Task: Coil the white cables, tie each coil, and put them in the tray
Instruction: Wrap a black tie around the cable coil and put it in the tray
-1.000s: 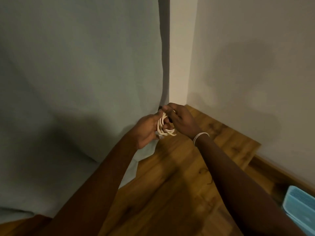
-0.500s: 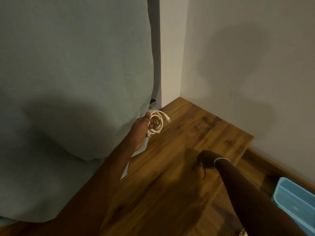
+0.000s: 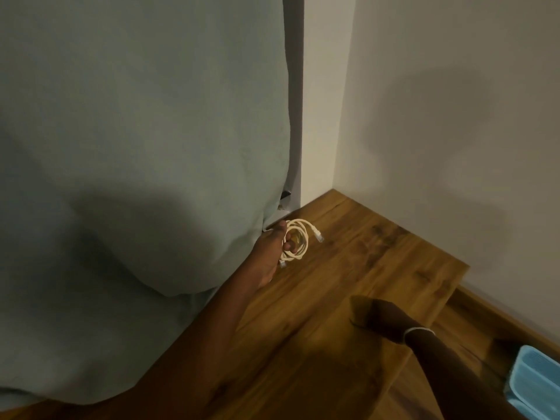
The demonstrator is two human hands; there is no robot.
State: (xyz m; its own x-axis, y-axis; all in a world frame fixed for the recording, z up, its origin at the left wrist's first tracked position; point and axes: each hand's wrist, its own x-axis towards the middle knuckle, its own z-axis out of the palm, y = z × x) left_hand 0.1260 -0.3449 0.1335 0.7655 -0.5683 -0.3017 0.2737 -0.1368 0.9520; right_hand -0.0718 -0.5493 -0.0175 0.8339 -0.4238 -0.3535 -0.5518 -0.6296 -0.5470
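White cable: a coil (image 3: 295,239) of a few loops hung from the person's left hand (image 3: 271,248), above the wooden tabletop (image 3: 333,298); whether it touched the wood could not be told.
Left-hand fingers: curled through the middle of the coil, thumb over the top of the loops, so the cable was gripped on its near-left side.
Cable ends: one clear plug (image 3: 318,236) stuck out just beyond the fingers to the right; a second plug (image 3: 282,264) hung just under the fingers.
Tie: none could be made out on the coil.
Right hand: the right hand (image 3: 375,318) was low over the wood, well apart from the coil and nearer the camera, in deep shadow.
Right-hand fingers: they pointed down toward a thin dark loop (image 3: 354,322) on the wood; whether they pinched it or were only beside it could not be told.
Wrist: a pale band (image 3: 419,331) circled the right wrist.
Tray: the light blue tray (image 3: 533,383) sat at the lower right edge, beyond the right forearm and far from the left-hand fingers.
Cloth: a grey-green sheet (image 3: 136,147) hung directly behind the left-hand knuckles.
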